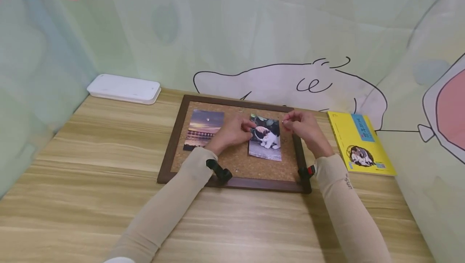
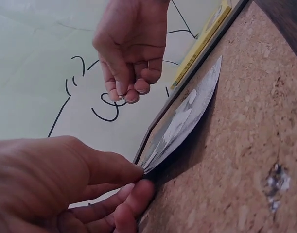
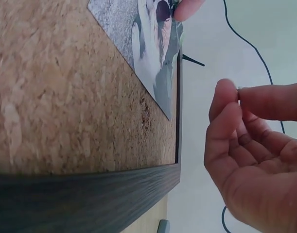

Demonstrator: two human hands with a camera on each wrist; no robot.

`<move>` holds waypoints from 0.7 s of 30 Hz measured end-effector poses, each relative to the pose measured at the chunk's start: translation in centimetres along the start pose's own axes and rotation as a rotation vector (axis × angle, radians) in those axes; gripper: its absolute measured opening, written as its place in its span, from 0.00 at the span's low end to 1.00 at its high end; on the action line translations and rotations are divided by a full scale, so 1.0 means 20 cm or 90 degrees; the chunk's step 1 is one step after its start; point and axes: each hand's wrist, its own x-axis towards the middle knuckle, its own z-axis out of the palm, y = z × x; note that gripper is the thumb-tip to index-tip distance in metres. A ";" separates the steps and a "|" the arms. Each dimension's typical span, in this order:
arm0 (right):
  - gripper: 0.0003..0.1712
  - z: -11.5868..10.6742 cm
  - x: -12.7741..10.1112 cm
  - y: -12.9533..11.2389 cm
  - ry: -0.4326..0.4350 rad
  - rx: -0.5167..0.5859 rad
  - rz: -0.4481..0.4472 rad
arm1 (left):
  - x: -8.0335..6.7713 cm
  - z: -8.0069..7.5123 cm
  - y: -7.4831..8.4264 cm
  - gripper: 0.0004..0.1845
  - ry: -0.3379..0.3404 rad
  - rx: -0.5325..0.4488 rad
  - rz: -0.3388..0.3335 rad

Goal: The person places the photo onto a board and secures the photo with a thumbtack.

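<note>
A cork board (image 1: 239, 160) in a dark wood frame lies flat on the table. On it are a sunset photo (image 1: 203, 131) at the left and a cat photo (image 1: 267, 146) right of the middle. My left hand (image 1: 250, 130) pinches the cat photo's upper left corner; in the left wrist view that hand (image 2: 138, 177) holds the cat photo (image 2: 182, 121) bowed up off the cork. My right hand (image 1: 285, 123) hovers over the board's upper right. Its thumb and forefinger (image 3: 238, 94) pinch a tiny pale thing, seemingly a small pin, beside the cat photo (image 3: 148, 48).
A flat white box (image 1: 124, 88) sits at the back left of the wooden table (image 1: 91, 182). A yellow book (image 1: 357, 142) lies just right of the board. Printed fabric walls close in the back and both sides.
</note>
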 end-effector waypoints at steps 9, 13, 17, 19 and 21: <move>0.15 0.01 0.03 -0.01 -0.013 0.001 -0.025 | 0.00 0.02 0.01 0.18 -0.007 0.070 0.042; 0.15 0.03 0.05 -0.03 -0.042 0.010 -0.029 | 0.00 0.02 0.02 0.18 -0.007 0.078 0.040; 0.14 0.05 0.06 -0.04 -0.075 0.012 -0.019 | -0.01 0.02 0.03 0.18 -0.001 0.077 0.035; 0.13 0.06 0.07 -0.04 -0.083 0.007 -0.009 | 0.00 0.02 0.03 0.18 0.000 0.074 0.033; 0.12 0.07 0.08 -0.04 -0.088 -0.003 -0.001 | 0.00 0.02 0.02 0.18 0.003 0.077 0.036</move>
